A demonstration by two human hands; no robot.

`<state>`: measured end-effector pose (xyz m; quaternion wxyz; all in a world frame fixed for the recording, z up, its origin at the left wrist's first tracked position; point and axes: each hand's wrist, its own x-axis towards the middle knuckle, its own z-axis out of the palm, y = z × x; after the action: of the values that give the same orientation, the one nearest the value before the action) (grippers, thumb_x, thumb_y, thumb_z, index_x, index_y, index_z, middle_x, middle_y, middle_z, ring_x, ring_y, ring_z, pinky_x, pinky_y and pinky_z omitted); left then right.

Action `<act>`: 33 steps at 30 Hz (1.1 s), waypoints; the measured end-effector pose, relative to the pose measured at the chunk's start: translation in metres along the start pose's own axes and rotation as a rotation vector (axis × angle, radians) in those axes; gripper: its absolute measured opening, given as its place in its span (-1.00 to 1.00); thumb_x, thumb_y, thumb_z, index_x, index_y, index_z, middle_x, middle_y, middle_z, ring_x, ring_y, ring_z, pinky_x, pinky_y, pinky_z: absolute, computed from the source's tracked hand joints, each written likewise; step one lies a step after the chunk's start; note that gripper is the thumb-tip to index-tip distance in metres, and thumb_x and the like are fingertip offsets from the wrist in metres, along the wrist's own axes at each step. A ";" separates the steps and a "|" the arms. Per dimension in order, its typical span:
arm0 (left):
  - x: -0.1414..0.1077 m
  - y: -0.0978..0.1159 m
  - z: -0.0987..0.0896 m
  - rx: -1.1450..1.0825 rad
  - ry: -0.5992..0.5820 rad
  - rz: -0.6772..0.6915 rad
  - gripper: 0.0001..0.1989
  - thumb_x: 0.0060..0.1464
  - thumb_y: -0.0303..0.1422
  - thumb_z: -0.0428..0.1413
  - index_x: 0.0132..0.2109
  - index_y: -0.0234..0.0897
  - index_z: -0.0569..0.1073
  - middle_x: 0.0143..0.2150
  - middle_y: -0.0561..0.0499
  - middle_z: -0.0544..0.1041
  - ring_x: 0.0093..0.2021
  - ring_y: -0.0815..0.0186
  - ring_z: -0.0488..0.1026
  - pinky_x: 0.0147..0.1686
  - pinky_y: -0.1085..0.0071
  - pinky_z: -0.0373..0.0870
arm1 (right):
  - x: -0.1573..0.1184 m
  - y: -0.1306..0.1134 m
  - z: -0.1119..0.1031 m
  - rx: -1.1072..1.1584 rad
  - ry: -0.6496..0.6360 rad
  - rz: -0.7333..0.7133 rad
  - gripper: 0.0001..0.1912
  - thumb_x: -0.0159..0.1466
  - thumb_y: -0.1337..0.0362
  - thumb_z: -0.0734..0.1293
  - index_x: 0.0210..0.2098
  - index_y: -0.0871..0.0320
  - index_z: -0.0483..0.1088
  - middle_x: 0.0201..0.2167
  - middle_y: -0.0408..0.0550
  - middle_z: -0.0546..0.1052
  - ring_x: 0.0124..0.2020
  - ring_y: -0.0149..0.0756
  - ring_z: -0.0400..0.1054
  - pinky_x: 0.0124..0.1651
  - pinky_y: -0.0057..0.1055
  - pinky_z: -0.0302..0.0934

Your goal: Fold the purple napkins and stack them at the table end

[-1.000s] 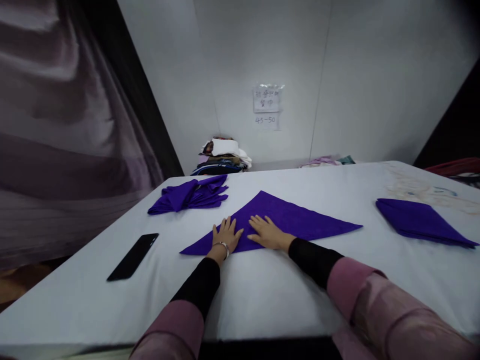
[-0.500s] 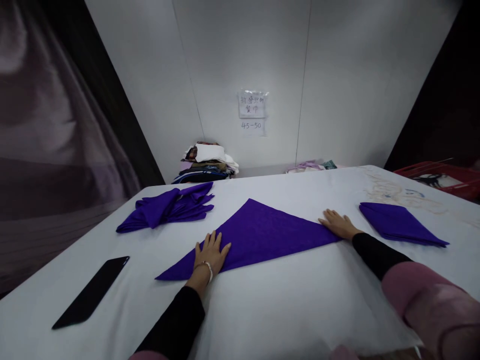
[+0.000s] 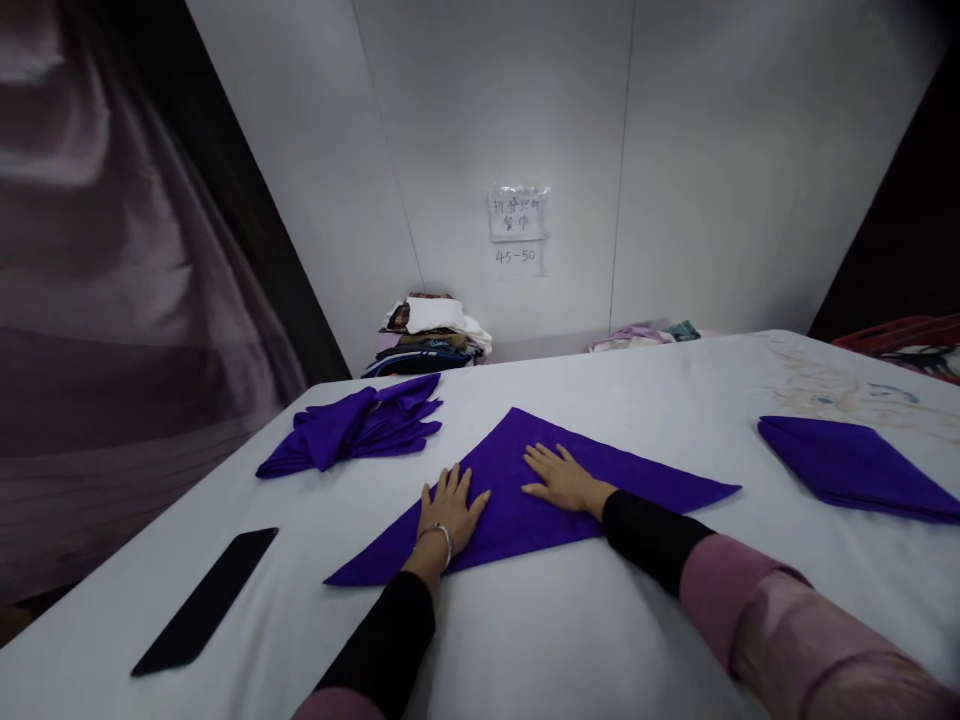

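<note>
A purple cloth napkin (image 3: 517,470), folded into a triangle, lies flat in front of me with its peak pointing away. My left hand (image 3: 452,512) rests flat on its left part, fingers spread, a bracelet at the wrist. Near the middle of the same napkin, my right hand (image 3: 561,480) lies palm down with the fingers stretched out. To the left is a loose heap of purple napkins (image 3: 352,425). A folded purple napkin or small stack (image 3: 855,465) sits on the right.
A white cloth covers the table (image 3: 600,630). At the left front lies a flat black object (image 3: 206,600). Against the wall stand a pile of folded clothes (image 3: 431,335) and more cloth (image 3: 641,335). Paper signs (image 3: 517,230) hang above. A red basket (image 3: 900,340) is at far right.
My right hand has moved left from the napkin's right corner to its middle. The left hand stays on the left part. The view has shifted slightly.
</note>
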<state>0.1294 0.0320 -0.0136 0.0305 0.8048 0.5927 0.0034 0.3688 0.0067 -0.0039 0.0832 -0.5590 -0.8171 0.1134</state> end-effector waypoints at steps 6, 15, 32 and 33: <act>0.001 -0.003 0.004 -0.020 0.007 0.002 -0.25 0.09 0.12 -0.38 0.31 -0.19 0.03 0.37 -0.02 -0.09 0.35 0.11 -0.24 0.25 -0.04 -0.23 | -0.050 0.100 -0.030 -0.053 -0.009 0.284 -0.27 0.30 -0.12 -0.05 0.29 0.23 -0.03 0.31 0.11 -0.05 0.31 -0.05 -0.23 0.26 -0.06 -0.33; -0.002 -0.002 0.005 -0.003 0.045 0.003 -0.27 0.11 0.08 -0.39 0.30 -0.21 0.05 0.36 -0.02 -0.04 0.35 0.11 -0.19 0.25 -0.05 -0.20 | 0.015 0.048 -0.034 -0.054 -0.030 0.119 -0.16 0.24 -0.22 -0.05 0.31 0.24 -0.09 0.33 0.07 -0.14 0.33 -0.09 -0.33 0.28 -0.08 -0.46; -0.001 0.000 0.001 0.018 0.010 -0.002 -0.27 0.11 0.08 -0.37 0.30 -0.22 0.03 0.36 -0.02 -0.06 0.35 0.11 -0.20 0.25 -0.04 -0.21 | -0.009 0.092 -0.037 -0.066 0.083 0.355 -0.19 0.31 -0.12 -0.11 0.26 0.45 -0.03 0.27 0.38 -0.04 0.29 0.11 -0.22 0.19 0.14 -0.31; 0.000 0.001 0.000 0.025 0.003 -0.001 -0.27 0.12 0.08 -0.37 0.30 -0.22 0.02 0.36 -0.03 -0.06 0.35 0.12 -0.21 0.24 -0.03 -0.21 | -0.020 0.076 -0.030 -0.064 0.077 0.297 -0.19 0.30 -0.15 -0.08 0.28 0.36 -0.05 0.29 0.28 -0.06 0.30 0.04 -0.24 0.23 0.07 -0.35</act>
<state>0.1299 0.0314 -0.0133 0.0195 0.8048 0.5933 -0.0029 0.4521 0.0171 0.0039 0.0792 -0.6799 -0.7249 0.0768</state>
